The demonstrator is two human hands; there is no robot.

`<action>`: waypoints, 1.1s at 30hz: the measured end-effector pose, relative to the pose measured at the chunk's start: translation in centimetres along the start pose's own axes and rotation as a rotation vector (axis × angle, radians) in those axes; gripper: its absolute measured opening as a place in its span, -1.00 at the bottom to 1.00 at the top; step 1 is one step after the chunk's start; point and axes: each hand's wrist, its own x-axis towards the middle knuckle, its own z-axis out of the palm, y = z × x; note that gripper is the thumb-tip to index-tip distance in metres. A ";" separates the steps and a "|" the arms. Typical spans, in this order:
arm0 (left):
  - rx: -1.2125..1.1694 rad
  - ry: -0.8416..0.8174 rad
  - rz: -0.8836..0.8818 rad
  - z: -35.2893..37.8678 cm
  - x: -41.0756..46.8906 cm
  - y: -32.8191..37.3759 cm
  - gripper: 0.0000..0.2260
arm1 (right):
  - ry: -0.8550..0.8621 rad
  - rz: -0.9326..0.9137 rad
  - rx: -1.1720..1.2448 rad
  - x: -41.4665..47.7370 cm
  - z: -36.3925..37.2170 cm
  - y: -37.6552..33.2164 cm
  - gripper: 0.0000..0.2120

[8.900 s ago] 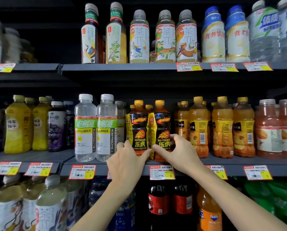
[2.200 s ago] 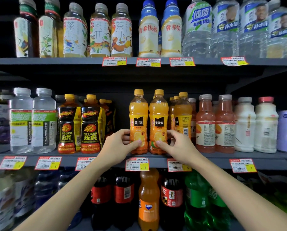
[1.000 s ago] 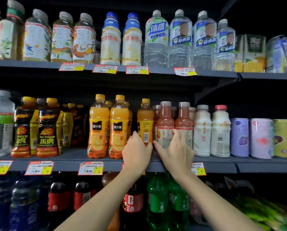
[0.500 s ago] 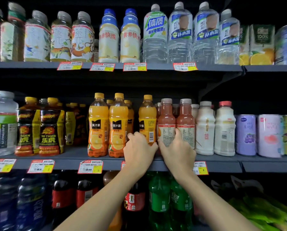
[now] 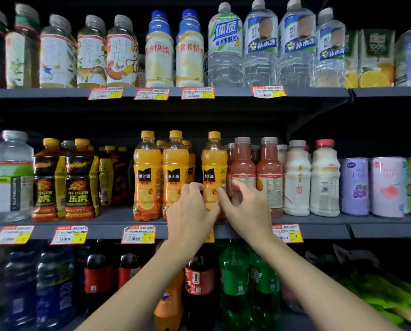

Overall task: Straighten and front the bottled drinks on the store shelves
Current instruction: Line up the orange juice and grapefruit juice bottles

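Three orange juice bottles with yellow caps stand at the front of the middle shelf (image 5: 104, 231). Two of them (image 5: 149, 173) touch each other and show their black labels. The third orange juice bottle (image 5: 214, 163) stands a little apart to their right, its black label facing me. My left hand (image 5: 190, 211) curls around its lower left side. My right hand (image 5: 245, 206) holds its lower right side with the thumb on the label, the fingers blurred in front of a pink juice bottle (image 5: 242, 163).
Black Hi-Tiger bottles (image 5: 80, 182) stand to the left, with pink juice bottles, white milk bottles (image 5: 297, 177) and pastel cans (image 5: 354, 185) to the right. Tea and water bottles (image 5: 226, 44) fill the top shelf. Soda bottles (image 5: 235, 278) stand below.
The third orange bottle showed its barcode side before; now its black label faces front. Both hands stayed at its base. The view has shifted right along the shelf since the oldest frames.
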 end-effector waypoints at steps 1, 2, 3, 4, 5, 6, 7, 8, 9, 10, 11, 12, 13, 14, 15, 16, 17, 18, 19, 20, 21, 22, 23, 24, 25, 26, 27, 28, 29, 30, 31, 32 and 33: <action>-0.019 0.043 0.074 -0.4 -0.1 -0.8 -0.67 | -0.049 0.032 -0.016 0.1 0.3 -0.5 -0.59; -0.025 0.082 0.136 -0.7 -0.3 -1.7 -0.72 | -0.101 0.073 -0.027 0.1 0.7 -1.1 -0.53; -0.022 0.119 0.177 -0.9 -0.4 -2.7 -0.75 | -0.139 0.118 -0.043 0.2 1.0 -1.4 -0.46; -0.009 0.159 0.202 -1.0 -0.5 -3.7 -0.78 | -0.159 0.153 -0.076 0.3 1.2 -1.7 -0.40; 0.009 0.199 0.214 -1.0 -0.4 -4.7 -0.81 | -0.168 0.172 -0.113 0.3 1.4 -1.7 -0.35; 0.024 0.231 0.214 -0.9 -0.3 -5.6 -0.81 | -0.172 0.171 -0.129 0.3 1.5 -1.7 -0.33; 0.032 0.251 0.204 -0.8 -0.2 -6.4 -0.80 | -0.173 0.156 -0.118 0.3 1.6 -1.4 -0.34; 0.034 0.262 0.190 -0.7 -0.1 -7.0 -0.77 | -0.173 0.140 -0.084 0.2 1.6 -1.2 -0.36; 0.030 0.266 0.174 -0.6 0.0 -7.4 -0.74 | -0.176 0.128 -0.042 0.2 1.5 -0.9 -0.36; 0.017 0.263 0.160 -0.6 0.0 -7.6 -0.71 | -0.183 0.119 -0.002 0.1 1.5 -0.8 -0.35; -0.003 0.252 0.147 -0.5 0.0 -7.7 -0.68 | -0.194 0.108 0.026 0.0 1.5 -0.7 -0.32; -0.026 0.235 0.135 -0.5 0.0 -7.8 -0.65 | -0.208 0.097 0.040 0.0 1.5 -0.8 -0.28; -0.048 0.217 0.122 -0.4 0.0 -7.8 -0.63 | -0.226 0.091 0.045 0.0 1.5 -0.8 -0.24; -0.066 0.202 0.112 -0.4 0.0 -7.9 -0.61 | -0.249 0.093 0.047 0.0 1.5 -0.8 -0.20; -0.081 0.192 0.106 -0.4 0.0 -7.9 -0.60 | -0.273 0.100 0.050 0.0 1.6 -0.8 -0.17; -0.092 0.187 0.105 -0.4 0.0 -7.9 -0.59 | -0.293 0.104 0.049 0.1 1.5 -0.8 -0.16; -0.099 0.186 0.106 -0.4 0.0 -7.9 -0.59 | -0.310 0.106 0.046 0.2 1.5 -0.7 -0.18; -0.102 0.184 0.104 -0.5 0.1 -7.9 -0.58 | -0.323 0.105 0.042 0.2 1.6 -0.5 -0.22; -0.104 0.181 0.102 -0.5 0.1 -7.8 -0.58 | -0.334 0.102 0.041 0.3 1.6 -0.4 -0.26; -0.106 0.178 0.101 -0.5 0.1 -7.8 -0.58 | -0.342 0.102 0.041 0.3 1.6 -0.4 -0.29; -0.109 0.174 0.102 -0.6 0.1 -7.8 -0.58 | -0.349 0.106 0.041 0.4 1.6 -0.3 -0.30; -0.110 0.171 0.104 -0.6 0.1 -7.8 -0.58 | -0.354 0.109 0.039 0.4 1.6 -0.3 -0.30; -0.111 0.169 0.108 -0.6 0.1 -7.8 -0.58 | -0.356 0.109 0.034 0.4 1.7 -0.4 -0.30; -0.112 0.167 0.111 -0.6 0.1 -7.9 -0.58 | -0.356 0.104 0.027 0.4 1.7 -0.4 -0.31; -0.113 0.168 0.113 -0.6 0.1 -7.9 -0.58 | -0.357 0.101 0.017 0.4 1.7 -0.5 -0.31; -0.114 0.169 0.112 -0.6 0.1 -7.9 -0.58 | -0.363 0.101 0.010 0.5 1.8 -0.6 -0.32; -0.113 0.169 0.113 -0.7 0.2 -7.9 -0.58 | -0.372 0.104 0.008 0.5 1.8 -0.6 -0.32; -0.112 0.167 0.115 -0.7 0.2 -7.8 -0.59 | -0.381 0.107 0.008 0.5 1.8 -0.7 -0.32; -0.110 0.165 0.117 -0.7 0.2 -7.8 -0.59 | -0.391 0.108 0.005 0.5 1.7 -0.7 -0.32; -0.108 0.164 0.118 -0.7 0.2 -7.8 -0.59 | -0.404 0.105 -0.002 0.5 1.7 -0.7 -0.32; -0.106 0.164 0.118 -0.8 0.2 -7.8 -0.59 | -0.414 0.098 -0.019 0.5 1.6 -0.7 -0.31; -0.107 0.169 0.120 -0.9 0.1 -7.7 -0.60 | -0.417 0.085 -0.044 0.5 1.4 -0.7 -0.30; -0.111 0.183 0.129 -1.0 0.0 -7.5 -0.61 | -0.404 0.074 -0.071 0.5 1.2 -0.7 -0.30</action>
